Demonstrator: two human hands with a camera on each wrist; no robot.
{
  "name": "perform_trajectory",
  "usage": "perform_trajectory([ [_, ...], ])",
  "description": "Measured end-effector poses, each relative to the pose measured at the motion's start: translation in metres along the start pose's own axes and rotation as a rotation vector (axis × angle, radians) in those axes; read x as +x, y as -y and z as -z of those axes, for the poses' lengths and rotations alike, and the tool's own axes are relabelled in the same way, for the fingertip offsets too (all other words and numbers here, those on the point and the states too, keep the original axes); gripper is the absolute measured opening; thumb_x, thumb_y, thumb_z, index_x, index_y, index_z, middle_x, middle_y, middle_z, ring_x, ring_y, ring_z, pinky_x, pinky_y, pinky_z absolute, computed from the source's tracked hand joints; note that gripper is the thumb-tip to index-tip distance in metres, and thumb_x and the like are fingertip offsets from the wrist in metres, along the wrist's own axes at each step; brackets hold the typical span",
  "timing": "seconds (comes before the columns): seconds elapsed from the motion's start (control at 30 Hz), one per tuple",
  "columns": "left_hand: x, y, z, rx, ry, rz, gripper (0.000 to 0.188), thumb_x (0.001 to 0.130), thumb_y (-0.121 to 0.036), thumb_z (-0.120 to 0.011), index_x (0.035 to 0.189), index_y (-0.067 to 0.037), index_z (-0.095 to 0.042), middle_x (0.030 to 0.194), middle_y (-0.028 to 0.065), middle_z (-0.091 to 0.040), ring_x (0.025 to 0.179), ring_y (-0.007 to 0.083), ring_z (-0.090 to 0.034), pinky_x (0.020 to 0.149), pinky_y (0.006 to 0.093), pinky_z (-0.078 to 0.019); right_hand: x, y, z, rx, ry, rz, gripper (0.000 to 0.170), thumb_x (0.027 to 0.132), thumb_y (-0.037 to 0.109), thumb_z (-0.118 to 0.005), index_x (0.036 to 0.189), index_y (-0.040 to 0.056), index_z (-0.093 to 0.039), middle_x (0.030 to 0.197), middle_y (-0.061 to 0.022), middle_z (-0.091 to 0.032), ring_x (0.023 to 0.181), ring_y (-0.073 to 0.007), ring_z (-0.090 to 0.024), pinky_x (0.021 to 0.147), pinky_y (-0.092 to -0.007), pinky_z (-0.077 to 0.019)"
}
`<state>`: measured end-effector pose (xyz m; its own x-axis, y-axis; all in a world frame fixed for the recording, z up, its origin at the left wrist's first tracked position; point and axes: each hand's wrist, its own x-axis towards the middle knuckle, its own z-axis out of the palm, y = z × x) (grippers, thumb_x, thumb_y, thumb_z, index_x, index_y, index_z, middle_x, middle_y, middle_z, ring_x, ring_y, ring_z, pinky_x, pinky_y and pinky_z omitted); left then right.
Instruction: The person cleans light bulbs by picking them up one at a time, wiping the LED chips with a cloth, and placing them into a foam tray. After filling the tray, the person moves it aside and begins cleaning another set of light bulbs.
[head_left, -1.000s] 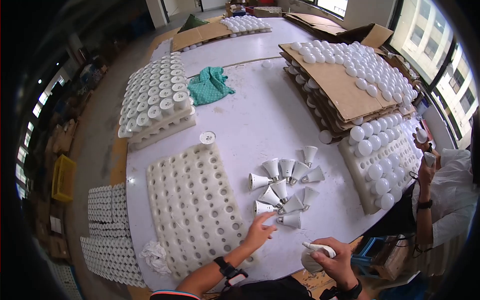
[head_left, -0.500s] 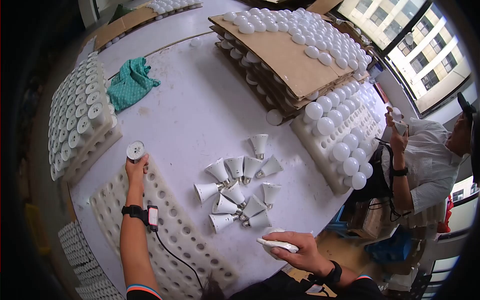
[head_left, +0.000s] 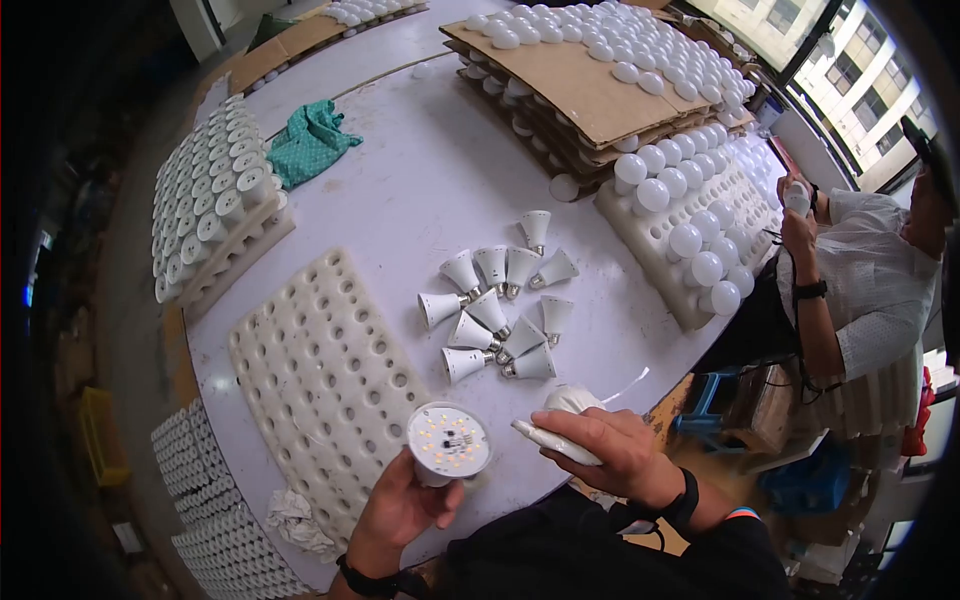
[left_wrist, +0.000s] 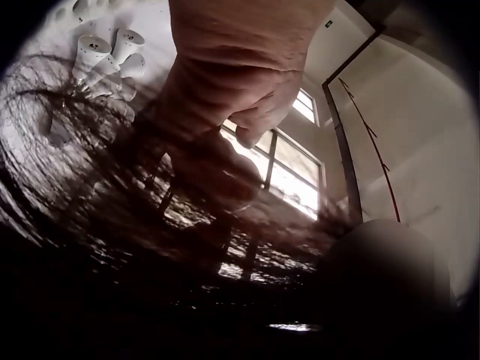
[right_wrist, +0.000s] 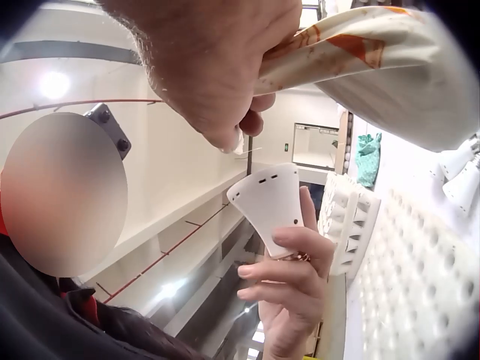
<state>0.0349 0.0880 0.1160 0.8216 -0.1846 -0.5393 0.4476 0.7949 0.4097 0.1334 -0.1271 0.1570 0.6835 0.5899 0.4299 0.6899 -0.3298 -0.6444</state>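
Note:
Close in front of the body, my left hand (head_left: pixel 395 510) grips an LED bulb base (head_left: pixel 450 440) by its narrow part. The round board with small yellow LEDs faces up. In the right wrist view its white cone (right_wrist: pixel 268 206) flares upward and the screw end sits in the fingers. My right hand (head_left: pixel 625 455), to the right, squeezes a white plastic bag with orange print (right_wrist: pixel 405 67), whose narrow end points left toward the bulb base. Several more bulb bases (head_left: pixel 490 312) lie in a cluster ahead of both hands. The left wrist view is dark and hides the held base.
A foam tray with holes (head_left: pixel 330 370) lies at the left. Behind it stands a foam block of upright bulb bases (head_left: pixel 215 190) beside a green cloth (head_left: pixel 310 145). Cardboard layers (head_left: pixel 570 90) bear white domes at the back right. Another person (head_left: pixel 870 250) works at the right edge.
My left hand reached to the far end of the foam tray, took hold of the lone bulb base there and brought it back near the body. The right hand kept the bag.

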Motion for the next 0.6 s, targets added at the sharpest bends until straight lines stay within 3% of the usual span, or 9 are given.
perform_trajectory([
  [0.07,-0.01,0.01,-0.007,0.057,0.053,0.062,0.049,0.087,-0.047,-0.039,0.108,-0.003,-0.046,0.08,0.0129,-0.056,0.054,0.0149,-0.053,0.039,0.0247,-0.0427,-0.009,0.007,0.001,0.015,0.001,0.035,0.043,0.062,0.006,-0.073,0.103,0.006,-0.058,0.06,-0.0038,-0.054,0.049,-0.0164,-0.054,0.043,-0.0272,-0.0413],
  [0.13,-0.018,0.017,-0.012,0.116,0.109,0.127,0.048,0.087,-0.047,-0.038,0.107,-0.004,-0.047,0.079,0.0132,-0.056,0.054,0.015,-0.053,0.038,0.0241,-0.0432,-0.014,0.01,0.001,0.031,0.006,0.185,0.05,0.064,0.005,-0.068,0.112,0.0035,-0.053,0.057,-0.0013,-0.046,0.046,-0.0134,-0.049,0.04,-0.0275,-0.0394],
  [0.23,-0.027,0.027,-0.019,0.074,0.109,0.165,0.045,0.088,-0.046,-0.036,0.101,-0.005,-0.05,0.071,0.0117,-0.057,0.042,0.0141,-0.05,0.032,0.0223,-0.0396,-0.023,0.019,0.006,-0.005,0.036,0.216,0.05,0.064,0.006,-0.067,0.113,0.0041,-0.053,0.056,-0.0004,-0.043,0.045,-0.0126,-0.047,0.039,-0.0271,-0.0386],
  [0.6,-0.05,0.037,-0.027,0.097,0.069,0.122,0.047,0.089,-0.044,-0.033,0.097,-0.003,-0.052,0.063,0.0101,-0.056,0.037,0.0143,-0.049,0.028,0.0223,-0.0373,-0.035,0.039,0.015,-0.053,0.063,0.254,0.05,0.064,0.009,-0.068,0.112,0.0068,-0.054,0.057,0.0004,-0.043,0.045,-0.012,-0.048,0.039,-0.0269,-0.038],
])
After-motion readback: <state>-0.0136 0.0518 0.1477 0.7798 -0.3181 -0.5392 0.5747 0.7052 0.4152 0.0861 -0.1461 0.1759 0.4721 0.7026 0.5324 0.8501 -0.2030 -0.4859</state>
